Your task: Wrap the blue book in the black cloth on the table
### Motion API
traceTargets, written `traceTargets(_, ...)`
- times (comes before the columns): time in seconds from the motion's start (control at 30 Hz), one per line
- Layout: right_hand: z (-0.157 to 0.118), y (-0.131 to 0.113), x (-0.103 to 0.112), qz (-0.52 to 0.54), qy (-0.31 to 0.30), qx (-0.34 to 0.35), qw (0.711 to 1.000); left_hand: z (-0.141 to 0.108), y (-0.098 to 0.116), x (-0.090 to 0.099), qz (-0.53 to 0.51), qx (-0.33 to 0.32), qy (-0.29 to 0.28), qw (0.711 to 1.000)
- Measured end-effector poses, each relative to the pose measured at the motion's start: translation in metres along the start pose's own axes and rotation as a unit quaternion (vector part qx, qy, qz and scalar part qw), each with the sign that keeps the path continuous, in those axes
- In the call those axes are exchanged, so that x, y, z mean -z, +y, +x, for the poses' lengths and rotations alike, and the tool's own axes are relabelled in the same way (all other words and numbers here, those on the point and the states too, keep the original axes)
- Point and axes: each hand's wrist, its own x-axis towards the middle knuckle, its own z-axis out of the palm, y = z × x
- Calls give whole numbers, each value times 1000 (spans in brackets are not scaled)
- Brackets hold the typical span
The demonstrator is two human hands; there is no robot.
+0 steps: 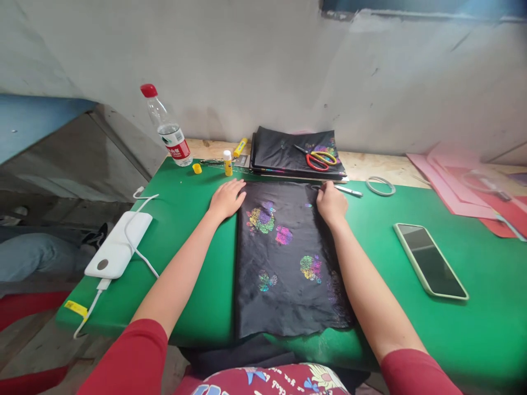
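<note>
The left hand (226, 198) lies flat and the right hand (330, 203) pinches the far corners of the black sheet (284, 263)

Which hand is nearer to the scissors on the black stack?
Right. The right hand lies just below the scissors; the left hand is farther left, at the black sheet's corner.

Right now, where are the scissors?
The scissors lie on the stack of black sheets at the table's far edge, just beyond the right hand.
</note>
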Motion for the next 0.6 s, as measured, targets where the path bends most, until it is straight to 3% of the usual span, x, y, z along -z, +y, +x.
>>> traceTargets(0.13, -4, 0, -1, 24, 13, -3, 1000, 1, -1, 0, 1, 0, -1, 1000)
traceTargets(0.23, -4, -2, 9, 48, 16, -1, 999, 1, 0, -1, 1, 0, -4, 1000)
traceTargets(0.4, -14, -8, 65, 84, 19, 29, 996, 1, 1, 1, -6, 2, -15, 1000)
traceTargets(0.5, -45, -10, 100, 155, 46, 71, 984, 0, 1, 3, -14, 4, -21, 1000)
traceTargets(0.6, -98, -4, 117, 186, 60, 116, 974, 0, 0, 3, -21, 6, -26, 999)
